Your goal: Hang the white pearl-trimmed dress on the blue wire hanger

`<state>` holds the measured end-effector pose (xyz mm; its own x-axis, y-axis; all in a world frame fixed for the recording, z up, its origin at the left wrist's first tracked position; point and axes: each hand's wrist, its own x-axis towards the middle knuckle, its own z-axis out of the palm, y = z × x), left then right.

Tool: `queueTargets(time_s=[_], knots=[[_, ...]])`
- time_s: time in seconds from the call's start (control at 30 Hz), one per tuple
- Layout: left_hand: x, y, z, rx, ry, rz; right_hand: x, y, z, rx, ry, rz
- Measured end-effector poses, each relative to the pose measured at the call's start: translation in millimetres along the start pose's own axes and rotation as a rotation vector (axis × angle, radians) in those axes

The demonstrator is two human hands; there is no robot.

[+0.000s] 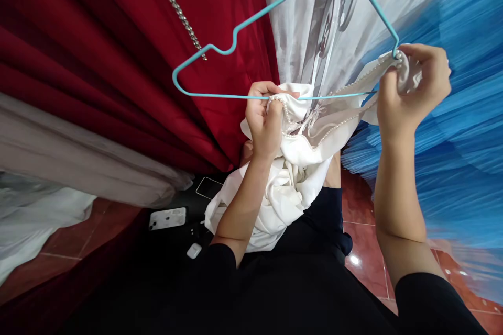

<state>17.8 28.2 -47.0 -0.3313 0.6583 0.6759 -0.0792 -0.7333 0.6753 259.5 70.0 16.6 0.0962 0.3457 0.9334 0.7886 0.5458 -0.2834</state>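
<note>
A white dress (285,193) with a pearl-beaded neckline lies bunched over my lap, its upper edge stretched between both hands. My left hand (267,120) pinches one beaded edge, close against the bottom bar of a light-blue hanger (220,96). At the other side, my right hand (416,84) grips a beaded part of the dress together with the hanger's right corner. That corner sits at the beaded fabric, while the hanger's left end is bare. White lacing shows inside the opening. The fingertips of both hands are partly hidden by cloth.
Red cloth (157,63) hangs at the left, with a bead chain (176,8) before it. Blue tulle (463,131) fills the right, and white fabric (291,21) hangs behind. A phone (167,218) and a small white case (194,250) lie on a black surface at the left.
</note>
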Motion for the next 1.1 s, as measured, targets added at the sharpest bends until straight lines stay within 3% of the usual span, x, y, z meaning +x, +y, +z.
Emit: queueTargets(time_s=[0.13, 0.27, 0.37, 0.43, 0.5, 0.63, 0.73, 0.87, 1.03, 1.1], knots=[[4.6, -2.2, -6.9, -0.016, -0.020, 0.023, 13.2, 3.3, -6.4, 0.071, -0.004, 0.006], [5.2, -8.1, -8.7, -0.031, -0.030, 0.007, 24.2, 30.4, -22.5, 0.018, -0.003, 0.044], [5.7, -12.0, -8.7, -0.040, -0.029, 0.005, 11.6, 51.7, -32.3, 0.018, -0.039, 0.155], [7.0, -14.0, -9.3, -0.055, -0.030, 0.010, -8.9, 52.2, -37.1, -0.004, -0.070, 0.218], [8.0, -15.3, -10.1, -0.068, -0.035, 0.013, -34.6, 39.2, -39.8, -0.009, -0.219, 0.230], [6.2, -15.9, -8.3, -0.076, -0.026, -0.009, -75.6, -7.8, -31.6, 0.123, -0.417, -0.030], [2.4, -14.4, -3.9, -0.060, -0.023, -0.046, -83.6, -40.1, -11.0, 0.300, -0.432, -0.059], [-1.6, -9.5, -0.3, 0.000, -0.020, -0.105, -82.3, -65.7, 16.2, 0.411, -0.411, 0.115], [-7.9, -3.6, -4.4, -0.013, -0.158, -0.222, -82.9, -67.7, 18.9, 0.409, -0.306, 0.257], [-12.2, -4.3, -11.7, 0.012, -0.141, -0.240, -80.5, -63.9, 15.1, 0.407, -0.269, 0.261]])
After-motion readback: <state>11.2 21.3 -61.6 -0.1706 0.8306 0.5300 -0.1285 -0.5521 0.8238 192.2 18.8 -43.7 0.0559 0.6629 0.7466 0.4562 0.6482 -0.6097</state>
